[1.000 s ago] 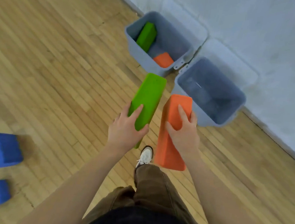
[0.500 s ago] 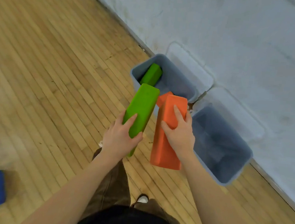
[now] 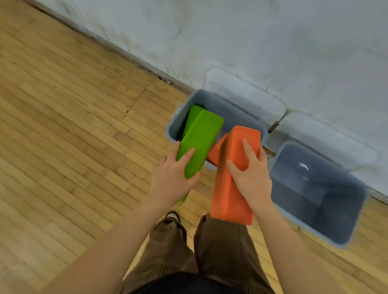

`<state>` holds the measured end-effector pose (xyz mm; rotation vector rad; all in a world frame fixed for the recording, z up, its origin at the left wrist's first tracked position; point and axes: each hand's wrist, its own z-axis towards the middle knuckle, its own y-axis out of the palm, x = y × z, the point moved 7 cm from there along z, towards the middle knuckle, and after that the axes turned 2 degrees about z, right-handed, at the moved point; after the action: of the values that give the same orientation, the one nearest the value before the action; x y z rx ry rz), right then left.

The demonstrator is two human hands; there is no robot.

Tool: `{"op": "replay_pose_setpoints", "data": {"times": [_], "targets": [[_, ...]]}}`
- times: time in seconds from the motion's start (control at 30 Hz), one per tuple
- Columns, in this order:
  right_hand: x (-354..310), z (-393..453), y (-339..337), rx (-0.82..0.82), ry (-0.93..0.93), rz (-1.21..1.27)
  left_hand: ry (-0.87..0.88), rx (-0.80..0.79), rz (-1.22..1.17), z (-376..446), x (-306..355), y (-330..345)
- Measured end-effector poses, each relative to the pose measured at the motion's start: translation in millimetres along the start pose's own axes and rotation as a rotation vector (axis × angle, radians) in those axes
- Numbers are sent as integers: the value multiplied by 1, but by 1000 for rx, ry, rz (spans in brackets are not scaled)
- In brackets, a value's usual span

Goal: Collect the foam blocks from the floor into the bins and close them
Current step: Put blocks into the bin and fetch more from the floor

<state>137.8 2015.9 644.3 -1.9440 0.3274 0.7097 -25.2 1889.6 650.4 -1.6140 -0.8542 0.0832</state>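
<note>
My left hand (image 3: 172,177) grips a long green foam block (image 3: 202,139), whose far end reaches over the left grey bin (image 3: 218,102). My right hand (image 3: 252,175) grips a long orange foam block (image 3: 229,192), held upright at that bin's front right corner. Inside the left bin lie another green block (image 3: 192,117) and an orange block (image 3: 216,149), both partly hidden by the held ones. The right grey bin (image 3: 355,219) stands open with no foam blocks showing inside it.
Both bins stand against a white wall (image 3: 268,36), their clear lids (image 3: 244,92) folded back against it. Wooden floor (image 3: 60,135) stretches to the left. My legs in brown trousers (image 3: 221,250) and a shoe tip (image 3: 173,215) are just below the blocks.
I have stepped closer to the bins. Both hands carried their blocks forward; the green block's end now hangs over the left bin. The blue blocks on the floor have left the view.
</note>
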Motion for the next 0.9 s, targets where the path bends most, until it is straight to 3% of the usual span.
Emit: {"op": "replay_pose_setpoints", "data": {"times": [0.23,0.43,0.57,0.73,0.9], "targets": [[29,99,-40,90,169,71,181,-61,58,138,61,13],[38,193,-51,120,237,66,146,-141,9,228,83,31],[37,238,-29,89,240,35,13,-190,-133,277,71,47],[36,262,-5,25,339,-55,53,-338,1,315,63,58],[19,248,4,128,413,51,154,-394,-102,337,48,33]]}}
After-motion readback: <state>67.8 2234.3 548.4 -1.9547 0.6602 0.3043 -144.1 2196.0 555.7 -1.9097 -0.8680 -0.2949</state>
